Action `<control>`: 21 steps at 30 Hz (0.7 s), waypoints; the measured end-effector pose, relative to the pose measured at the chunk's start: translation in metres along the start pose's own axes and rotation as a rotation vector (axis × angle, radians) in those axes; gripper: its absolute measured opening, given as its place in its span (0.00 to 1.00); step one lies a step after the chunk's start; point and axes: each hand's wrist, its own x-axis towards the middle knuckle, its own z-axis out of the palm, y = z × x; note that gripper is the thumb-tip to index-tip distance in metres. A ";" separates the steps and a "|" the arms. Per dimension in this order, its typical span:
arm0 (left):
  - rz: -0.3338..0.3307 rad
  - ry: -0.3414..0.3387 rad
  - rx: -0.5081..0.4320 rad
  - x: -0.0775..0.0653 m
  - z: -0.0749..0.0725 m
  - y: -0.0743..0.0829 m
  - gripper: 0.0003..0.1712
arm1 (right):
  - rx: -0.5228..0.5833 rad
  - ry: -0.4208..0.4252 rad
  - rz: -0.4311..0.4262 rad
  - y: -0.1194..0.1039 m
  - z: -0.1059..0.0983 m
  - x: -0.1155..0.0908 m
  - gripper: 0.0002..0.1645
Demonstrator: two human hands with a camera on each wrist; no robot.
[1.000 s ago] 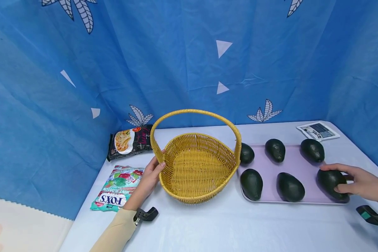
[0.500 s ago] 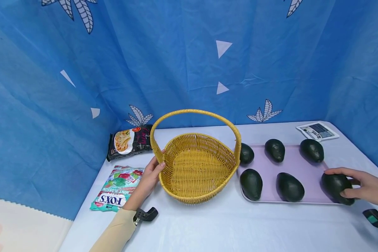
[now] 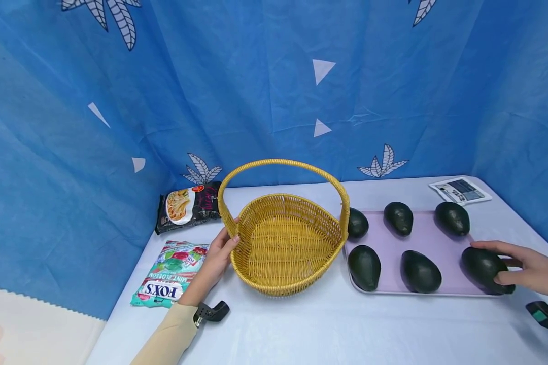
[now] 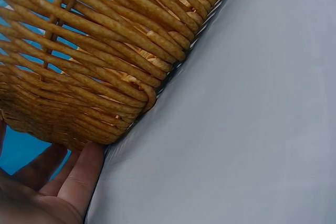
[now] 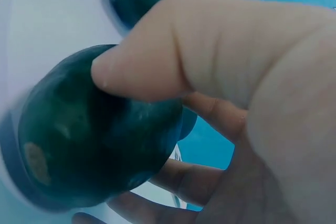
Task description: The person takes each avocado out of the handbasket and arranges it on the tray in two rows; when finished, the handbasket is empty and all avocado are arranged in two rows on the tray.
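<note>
A golden wicker basket (image 3: pixel 285 253) with a tall arched handle stands mid-table, with nothing in it. My left hand (image 3: pixel 219 251) holds its left side where the handle meets the rim, thumb over the edge; in the left wrist view, fingers (image 4: pixel 84 174) touch the woven wall low down. At the right, my right hand (image 3: pixel 525 266) grips a dark green avocado (image 3: pixel 481 268) at the near right corner of a pale purple tray (image 3: pixel 454 258). The right wrist view has the thumb across this avocado (image 5: pixel 94 140) and fingers behind it. Several other avocados, such as one at front centre (image 3: pixel 421 272), lie on the tray.
Left of the basket lie a black noodle packet (image 3: pixel 187 207) and a teal candy bag (image 3: pixel 171 274), the latter beside my left forearm. A white flat pouch (image 3: pixel 461 190) is behind the tray. Blue curtain (image 3: pixel 274 101) borders the table's back and sides.
My right hand has shifted slightly right and toward me with the avocado, which now sits a little farther over the tray's right corner. The left hand and basket have stayed put.
</note>
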 end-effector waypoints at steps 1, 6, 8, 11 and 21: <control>-0.001 0.001 -0.001 0.000 0.000 0.000 0.35 | -0.004 0.001 0.005 0.000 0.000 0.001 0.40; -0.022 0.024 0.009 0.000 0.001 -0.001 0.34 | -0.039 0.001 0.043 -0.001 0.000 0.005 0.40; -0.031 0.031 0.015 0.000 0.001 -0.001 0.34 | -0.056 0.002 0.067 -0.001 0.000 0.008 0.40; -0.040 0.033 0.012 0.000 0.002 -0.001 0.34 | -0.071 0.006 0.104 -0.002 -0.001 0.010 0.43; 0.003 0.005 0.003 0.000 0.000 -0.001 0.35 | -0.063 0.018 0.053 -0.011 0.000 0.011 0.39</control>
